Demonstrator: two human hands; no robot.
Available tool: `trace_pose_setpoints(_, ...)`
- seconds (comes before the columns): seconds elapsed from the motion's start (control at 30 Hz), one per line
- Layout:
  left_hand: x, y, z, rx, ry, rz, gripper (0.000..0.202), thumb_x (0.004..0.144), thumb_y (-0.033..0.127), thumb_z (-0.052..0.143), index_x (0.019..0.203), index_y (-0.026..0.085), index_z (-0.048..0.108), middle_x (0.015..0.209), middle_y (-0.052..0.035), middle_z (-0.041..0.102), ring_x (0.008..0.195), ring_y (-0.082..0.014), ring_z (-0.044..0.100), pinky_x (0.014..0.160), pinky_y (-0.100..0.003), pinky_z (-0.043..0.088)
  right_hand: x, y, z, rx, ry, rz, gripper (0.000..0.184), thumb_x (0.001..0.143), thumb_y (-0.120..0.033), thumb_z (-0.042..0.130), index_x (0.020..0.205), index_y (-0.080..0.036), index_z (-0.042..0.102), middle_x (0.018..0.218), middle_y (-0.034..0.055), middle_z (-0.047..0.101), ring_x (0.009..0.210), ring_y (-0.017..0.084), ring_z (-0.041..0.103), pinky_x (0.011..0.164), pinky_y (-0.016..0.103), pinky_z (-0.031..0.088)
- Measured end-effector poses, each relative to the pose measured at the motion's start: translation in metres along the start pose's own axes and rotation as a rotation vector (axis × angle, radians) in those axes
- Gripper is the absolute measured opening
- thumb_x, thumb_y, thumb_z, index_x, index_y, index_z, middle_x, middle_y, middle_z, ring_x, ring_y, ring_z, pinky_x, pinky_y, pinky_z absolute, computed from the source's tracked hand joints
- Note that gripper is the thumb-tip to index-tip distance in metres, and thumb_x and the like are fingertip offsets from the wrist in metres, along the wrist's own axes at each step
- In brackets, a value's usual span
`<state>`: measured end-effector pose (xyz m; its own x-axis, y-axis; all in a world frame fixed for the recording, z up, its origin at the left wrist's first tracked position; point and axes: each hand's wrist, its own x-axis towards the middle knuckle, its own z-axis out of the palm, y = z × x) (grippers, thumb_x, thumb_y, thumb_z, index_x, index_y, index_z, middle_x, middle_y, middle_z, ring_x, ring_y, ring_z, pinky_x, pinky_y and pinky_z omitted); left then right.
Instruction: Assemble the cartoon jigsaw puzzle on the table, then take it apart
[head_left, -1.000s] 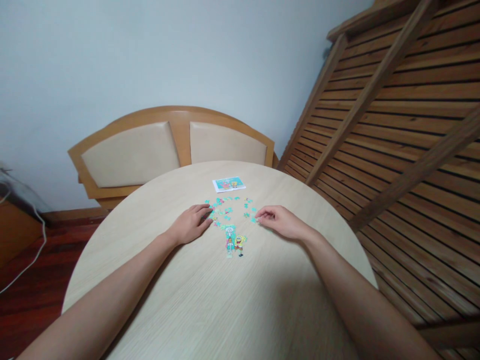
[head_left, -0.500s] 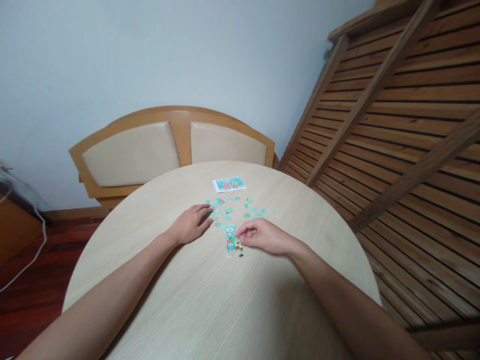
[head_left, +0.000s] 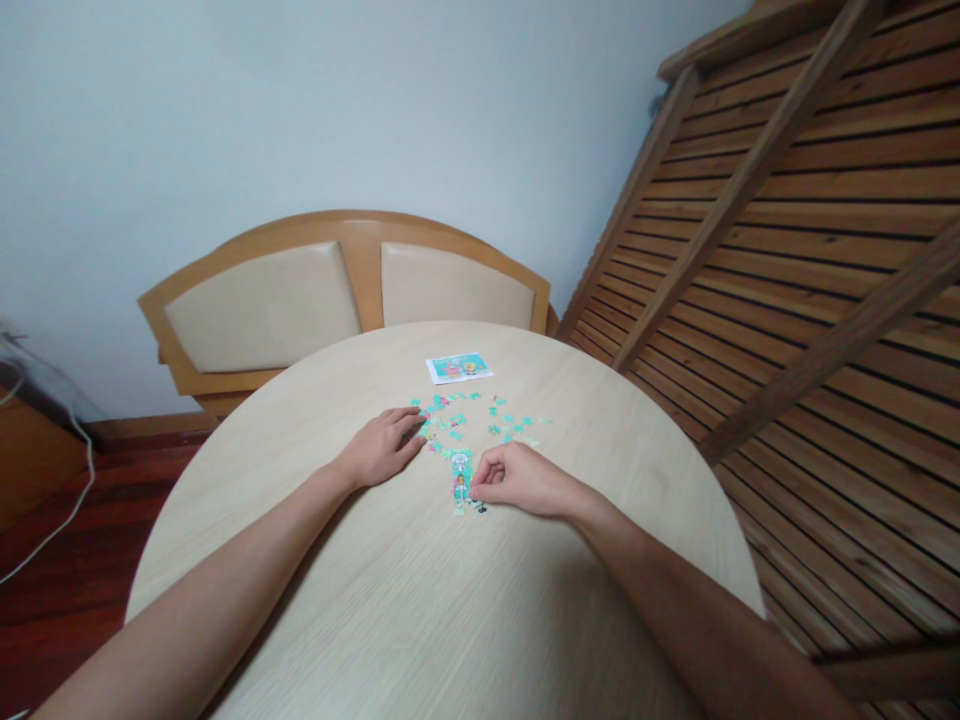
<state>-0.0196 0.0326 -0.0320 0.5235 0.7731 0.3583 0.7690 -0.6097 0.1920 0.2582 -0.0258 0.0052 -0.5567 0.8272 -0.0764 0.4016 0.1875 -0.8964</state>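
A partly joined jigsaw puzzle (head_left: 460, 475) lies on the round table, showing a pale cartoon figure on a turquoise ground. At its right edge my right hand (head_left: 517, 478) is closed in a pinch, fingertips touching the puzzle; the jigsaw piece between them is mostly hidden. My left hand (head_left: 382, 447) rests palm down with fingers stretched out, fingertips beside the loose jigsaw pieces (head_left: 454, 422). Those pieces are spread in a loose arc beyond the puzzle. A dark-tipped bit of puzzle (head_left: 481, 509) shows just below my right fingers.
Behind the loose pieces lies a picture sheet (head_left: 461, 368) with cartoon figures. The pale wooden table (head_left: 360, 600) stands against a padded headboard (head_left: 262, 310). A slatted wooden frame (head_left: 787, 250) leans at the right. A white cable (head_left: 88, 465) hangs at the left.
My right hand has shifted slightly down along the puzzle's right edge, now covering most of the yellow figure that showed before. My left hand has stayed in place.
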Motion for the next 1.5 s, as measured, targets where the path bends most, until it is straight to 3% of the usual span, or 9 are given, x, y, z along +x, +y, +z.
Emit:
trace_pose_setpoints(0.27,0.001,0.001,-0.001,-0.006,0.006,0.006,0.046,0.101,0.049,0.041,0.127,0.018,0.062,0.137,-0.0134,0.061,0.127,-0.0289,0.057,0.111,-0.048,0.045,0.003,0.011,0.006,-0.078,0.030,-0.040,0.015,0.073,-0.030,0.076,0.071,-0.017,0.069,0.066,0.0000,0.069,0.060,0.013,0.060,0.055,0.022,0.041)
trace_pose_setpoints(0.5,0.002,0.001,-0.001,-0.002,0.003,0.006,0.046,0.101,0.049,0.041,0.127,0.018,0.062,0.137,-0.0131,0.061,0.128,-0.0289,0.057,0.111,-0.048,0.045,0.001,0.006,0.005,-0.198,0.040,-0.053,0.017,0.073,-0.031,0.076,0.070,-0.017,0.068,0.066,-0.0009,0.068,0.061,0.013,0.059,0.054,0.022,0.039)
trace_pose_setpoints(0.9,0.001,0.002,-0.001,0.027,-0.020,0.002,0.047,0.102,0.048,0.040,0.129,0.015,0.061,0.140,-0.0141,0.059,0.129,-0.0282,0.056,0.112,-0.046,0.045,-0.001,0.008,-0.003,-0.252,0.013,-0.082,0.015,0.076,-0.032,0.075,0.081,-0.017,0.072,0.071,-0.0008,0.067,0.063,0.012,0.059,0.056,0.021,0.039)
trace_pose_setpoints(1.13,0.002,0.005,-0.005,0.005,0.015,0.016,0.042,0.101,0.045,0.043,0.128,0.017,0.061,0.139,-0.0139,0.059,0.128,-0.0284,0.056,0.111,-0.048,0.046,0.000,0.006,-0.009,-0.332,0.107,-0.094,0.012,0.080,-0.029,0.072,0.082,-0.017,0.073,0.069,-0.0013,0.065,0.063,0.011,0.056,0.057,0.021,0.038)
trace_pose_setpoints(1.3,0.001,0.028,-0.015,-0.034,0.038,0.065,0.040,0.100,0.040,0.047,0.131,0.018,0.058,0.139,-0.0133,0.058,0.127,-0.0279,0.056,0.109,-0.047,0.047,0.000,0.009,-0.021,-0.536,0.219,-0.075,0.007,0.083,-0.024,0.067,0.083,-0.019,0.072,0.074,0.0002,0.069,0.067,0.013,0.060,0.062,0.023,0.039)
trace_pose_setpoints(1.4,-0.001,0.052,-0.016,-0.048,0.003,0.173,0.047,0.097,0.044,0.053,0.137,0.019,0.053,0.143,-0.0147,0.055,0.131,-0.0297,0.053,0.112,-0.050,0.043,0.000,0.020,-0.041,-0.652,0.360,-0.042,0.012,0.086,-0.019,0.060,0.089,-0.019,0.071,0.083,0.0024,0.072,0.074,0.016,0.063,0.069,0.026,0.043)
trace_pose_setpoints(1.5,-0.003,0.072,-0.013,-0.101,-0.051,0.250,0.053,0.094,0.045,0.058,0.139,0.018,0.050,0.144,-0.0158,0.053,0.133,-0.0311,0.051,0.112,-0.049,0.042,0.000,0.041,-0.067,-0.730,0.523,-0.020,0.020,0.087,-0.014,0.057,0.101,-0.017,0.070,0.103,0.0084,0.073,0.095,0.021,0.066,0.086,0.031,0.047)
